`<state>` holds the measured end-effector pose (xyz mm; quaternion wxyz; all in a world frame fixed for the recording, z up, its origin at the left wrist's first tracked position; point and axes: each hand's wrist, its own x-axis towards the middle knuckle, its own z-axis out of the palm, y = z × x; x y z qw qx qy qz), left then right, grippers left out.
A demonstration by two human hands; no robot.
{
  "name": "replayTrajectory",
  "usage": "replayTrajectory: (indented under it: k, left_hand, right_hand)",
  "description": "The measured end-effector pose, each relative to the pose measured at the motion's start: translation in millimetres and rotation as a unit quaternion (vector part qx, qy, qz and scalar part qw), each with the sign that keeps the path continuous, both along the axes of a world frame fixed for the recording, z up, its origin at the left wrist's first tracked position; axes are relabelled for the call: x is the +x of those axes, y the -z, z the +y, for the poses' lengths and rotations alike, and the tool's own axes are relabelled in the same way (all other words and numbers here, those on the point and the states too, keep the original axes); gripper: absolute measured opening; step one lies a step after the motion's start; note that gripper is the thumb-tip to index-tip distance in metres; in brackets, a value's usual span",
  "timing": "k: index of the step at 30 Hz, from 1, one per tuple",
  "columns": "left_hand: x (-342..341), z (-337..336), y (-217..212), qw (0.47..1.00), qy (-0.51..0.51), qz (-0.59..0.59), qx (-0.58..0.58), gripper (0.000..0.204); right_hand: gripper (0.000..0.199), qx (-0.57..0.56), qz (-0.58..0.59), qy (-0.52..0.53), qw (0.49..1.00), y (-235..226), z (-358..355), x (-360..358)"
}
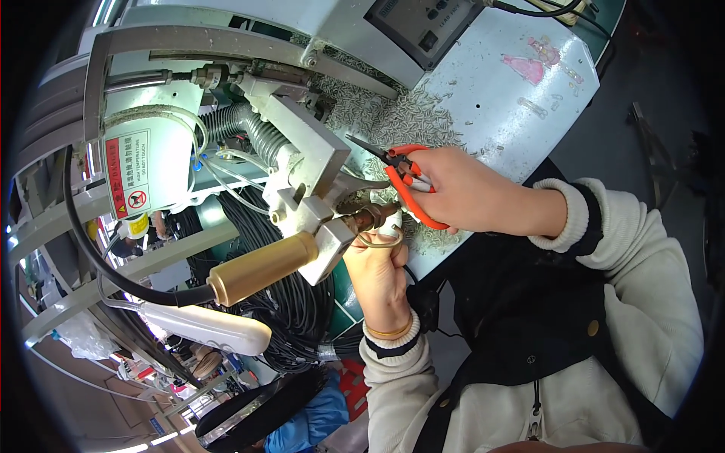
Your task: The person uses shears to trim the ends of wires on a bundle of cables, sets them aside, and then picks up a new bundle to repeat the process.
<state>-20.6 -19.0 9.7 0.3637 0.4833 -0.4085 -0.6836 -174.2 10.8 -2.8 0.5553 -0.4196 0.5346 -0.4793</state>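
Observation:
My right hand (476, 189) is closed round needle-nose pliers (408, 189) with red handles. Their dark jaws point up and left, over a heap of small silvery cut pieces (408, 117). Just below the pliers, my left hand (377, 275) is raised close to the brown, scorched metal tip (370, 217) of a bench machine. Its fingers are curled, with a white covering on one fingertip. What they pinch, if anything, is too small or hidden to make out. A brass-coloured cylinder (264, 268) with a black cable runs into the metal block (328, 245) behind that tip.
A white lamp (204, 326) hangs left of the block. Bundled black cables (283, 302) lie below the machine. A control box (427, 30) stands at the back, and pink plastic bits (525, 69) lie on the pale worktop (498, 136). A red-marked warning label (128, 174) faces me.

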Motion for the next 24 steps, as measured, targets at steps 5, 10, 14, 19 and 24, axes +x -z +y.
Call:
replayTrajectory:
  k: [5,10,14,19,24]
  left_hand:
    - [2,-1,0,0.999,0.031,0.003,-0.019,0.005]
    - [1,4,-1,0.999,0.017,0.002,-0.028,0.005]
    - [9,16,-3,0.999,0.026,0.024,-0.001,0.009]
    - [21,56,-11,0.999,0.022,0.01,0.02,0.013]
    - [34,95,-6,0.989,0.056,-0.123,-0.059,0.013]
  right_hand:
    - [0.017,0.012,-0.008,0.0,1.0,-2,2,0]
    - [0.016,-0.041,0.013,0.012,0.999,1,5,2]
    - [0.014,-0.097,0.01,0.035,0.995,-2,21,2]
    - [0.017,-0.105,-0.026,-0.02,0.994,12,57,13]
    - [0.022,-0.008,0.001,-0.143,0.99,3,82,4]
